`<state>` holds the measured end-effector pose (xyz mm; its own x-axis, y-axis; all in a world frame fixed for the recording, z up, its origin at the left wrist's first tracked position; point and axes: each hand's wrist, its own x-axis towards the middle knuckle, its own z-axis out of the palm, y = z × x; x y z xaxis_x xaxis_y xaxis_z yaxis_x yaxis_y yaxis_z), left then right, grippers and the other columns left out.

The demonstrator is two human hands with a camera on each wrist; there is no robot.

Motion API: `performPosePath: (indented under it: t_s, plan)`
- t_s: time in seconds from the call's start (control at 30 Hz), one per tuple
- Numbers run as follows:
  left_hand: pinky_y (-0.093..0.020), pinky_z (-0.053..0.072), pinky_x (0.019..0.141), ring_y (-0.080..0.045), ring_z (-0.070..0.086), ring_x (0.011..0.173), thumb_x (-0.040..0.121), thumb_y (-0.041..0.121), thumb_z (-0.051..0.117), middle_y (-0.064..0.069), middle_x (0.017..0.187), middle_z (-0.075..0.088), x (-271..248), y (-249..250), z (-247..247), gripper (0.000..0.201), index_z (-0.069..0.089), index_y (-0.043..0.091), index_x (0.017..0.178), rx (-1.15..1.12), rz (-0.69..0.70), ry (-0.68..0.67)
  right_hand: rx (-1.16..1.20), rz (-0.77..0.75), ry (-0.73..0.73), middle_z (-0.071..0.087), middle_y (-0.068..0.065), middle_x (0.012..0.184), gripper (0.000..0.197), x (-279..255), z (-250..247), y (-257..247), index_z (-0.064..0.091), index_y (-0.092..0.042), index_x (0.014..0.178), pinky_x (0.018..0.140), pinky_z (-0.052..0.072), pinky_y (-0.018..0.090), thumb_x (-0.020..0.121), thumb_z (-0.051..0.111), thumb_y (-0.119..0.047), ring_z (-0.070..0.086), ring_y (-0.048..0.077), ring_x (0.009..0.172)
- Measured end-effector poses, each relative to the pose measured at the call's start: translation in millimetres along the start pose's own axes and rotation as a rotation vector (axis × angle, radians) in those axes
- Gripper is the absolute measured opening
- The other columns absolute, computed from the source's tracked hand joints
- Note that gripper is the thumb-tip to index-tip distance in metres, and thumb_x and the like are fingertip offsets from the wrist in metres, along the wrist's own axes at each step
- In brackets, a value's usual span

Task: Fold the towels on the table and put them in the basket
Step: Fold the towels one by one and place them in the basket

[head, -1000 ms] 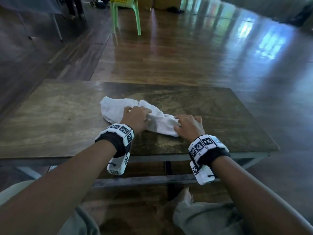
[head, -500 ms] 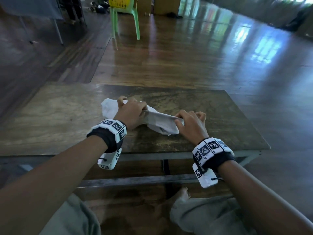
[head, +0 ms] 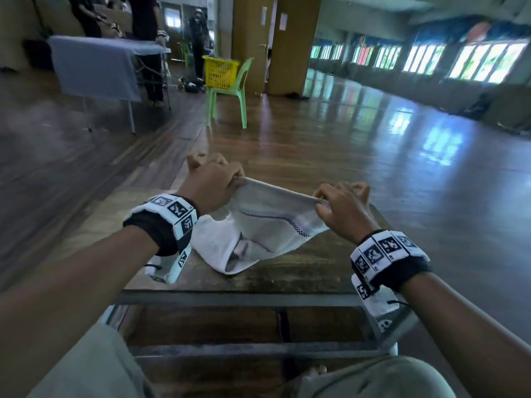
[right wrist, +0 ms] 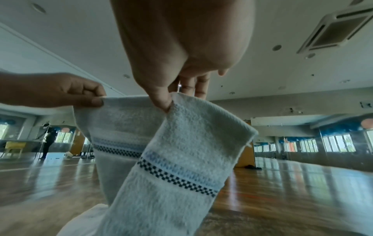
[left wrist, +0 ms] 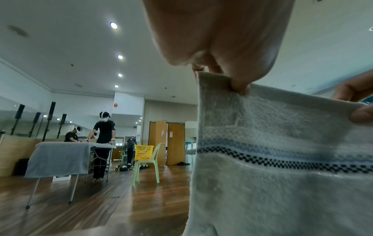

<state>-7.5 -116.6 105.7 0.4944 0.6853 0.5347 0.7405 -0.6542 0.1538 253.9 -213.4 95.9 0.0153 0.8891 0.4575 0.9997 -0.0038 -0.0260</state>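
Lifted off the bench since a moment ago, the towel now hangs stretched between the left hand and right hand, each pinching its top edge, its lower end trailing on the wood. No fold shows yet; the yellow basket sits well apart on a green chair.

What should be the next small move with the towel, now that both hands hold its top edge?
Probably raise both hands a little more. The left hand and the right hand pinch the top edge of the white towel and stretch it, but its lower part lies bunched on the table. It should hang flat before any fold.
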Motion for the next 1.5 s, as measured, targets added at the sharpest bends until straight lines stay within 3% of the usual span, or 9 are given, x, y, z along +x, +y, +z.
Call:
performPosePath:
  t_s: [0.3, 0.43, 0.63, 0.83, 1.0, 1.17, 1.3, 1.43, 1.5]
  plan:
    - [-0.038, 0.038, 0.082, -0.02, 0.042, 0.089, 0.094, 0.029, 0.044, -0.004, 0.089, 0.049, -15, -42, -47, 0.017, 0.054, 0.016, 0.092, 0.014, -0.007, 0.023, -0.023, 0.044, 0.027, 0.062, -0.005, 0.09, 0.009, -9, -18, 22, 0.063, -0.031, 0.091, 0.087, 0.014, 0.034, 0.088, 0.054, -0.032, 0.051, 0.017, 0.098]
    - [-0.041, 0.033, 0.087, -0.025, 0.049, 0.094, 0.084, 0.005, 0.057, -0.004, 0.093, 0.065, -32, -65, -48, 0.012, 0.061, 0.015, 0.09, 0.218, 0.065, -0.018, 0.013, 0.015, 0.012, 0.066, -0.009, 0.092, 0.014, -17, -23, 30, 0.066, -0.031, 0.093, 0.08, 0.011, 0.03, 0.091, 0.052, -0.031, 0.052, 0.015, 0.096]
    - [-0.037, 0.02, 0.083, -0.023, 0.054, 0.091, 0.088, 0.012, 0.053, 0.002, 0.079, 0.06, -46, -77, -53, 0.013, 0.063, 0.02, 0.084, 0.315, -0.02, -0.054, 0.069, -0.032, -0.036, 0.045, -0.02, 0.076, 0.019, -4, -32, 20, 0.07, -0.026, 0.099, 0.075, 0.01, 0.028, 0.092, 0.052, -0.025, 0.041, 0.008, 0.089]
    - [-0.029, 0.032, 0.07, -0.016, 0.063, 0.075, 0.087, 0.015, 0.059, 0.007, 0.079, 0.068, -37, -95, -101, 0.021, 0.059, 0.036, 0.08, 0.085, -0.097, -0.058, 0.163, -0.048, 0.036, 0.055, -0.023, 0.08, 0.012, 25, -68, 4, 0.065, -0.031, 0.086, 0.078, 0.012, 0.029, 0.086, 0.059, -0.02, 0.048, 0.005, 0.089]
    - [-0.027, 0.049, 0.064, -0.015, 0.066, 0.072, 0.083, 0.018, 0.066, 0.004, 0.081, 0.071, -15, -86, -174, 0.012, 0.066, 0.029, 0.081, -0.181, -0.101, 0.019, 0.14, -0.137, 0.118, 0.064, -0.019, 0.086, 0.007, 54, -130, -8, 0.066, -0.034, 0.083, 0.081, 0.015, 0.029, 0.086, 0.063, -0.028, 0.056, 0.004, 0.09]
    - [-0.018, 0.048, 0.064, -0.001, 0.062, 0.073, 0.088, 0.019, 0.061, 0.006, 0.085, 0.068, 8, -71, -247, 0.008, 0.066, 0.024, 0.089, -0.229, -0.07, 0.096, 0.161, -0.183, 0.237, 0.069, -0.01, 0.09, 0.005, 75, -207, -17, 0.069, -0.028, 0.087, 0.084, 0.017, 0.028, 0.085, 0.065, -0.028, 0.057, 0.007, 0.089]
    - [-0.009, 0.045, 0.055, 0.003, 0.06, 0.065, 0.088, 0.016, 0.06, 0.006, 0.081, 0.065, 22, -48, -305, 0.012, 0.062, 0.027, 0.084, -0.178, -0.005, 0.194, 0.204, -0.181, 0.278, 0.059, -0.025, 0.075, 0.014, 85, -270, -19, 0.059, -0.041, 0.076, 0.095, 0.037, 0.055, 0.084, 0.066, -0.031, 0.061, 0.009, 0.082]
    - [-0.039, 0.053, 0.07, -0.023, 0.064, 0.077, 0.089, 0.023, 0.059, -0.006, 0.083, 0.067, 27, -23, -360, 0.008, 0.065, 0.018, 0.088, -0.089, -0.017, 0.228, 0.221, -0.21, 0.37, 0.065, -0.004, 0.08, 0.005, 80, -334, -29, 0.069, -0.02, 0.086, 0.083, 0.044, 0.035, 0.082, 0.068, -0.023, 0.063, 0.021, 0.083]
    - [-0.041, 0.051, 0.073, -0.029, 0.063, 0.081, 0.089, 0.027, 0.057, -0.01, 0.087, 0.067, 25, -10, -384, 0.019, 0.066, 0.011, 0.095, -0.002, -0.024, 0.246, 0.247, -0.2, 0.398, 0.065, -0.001, 0.079, 0.007, 73, -361, -32, 0.069, -0.017, 0.087, 0.085, 0.044, 0.036, 0.082, 0.069, -0.022, 0.063, 0.022, 0.083]
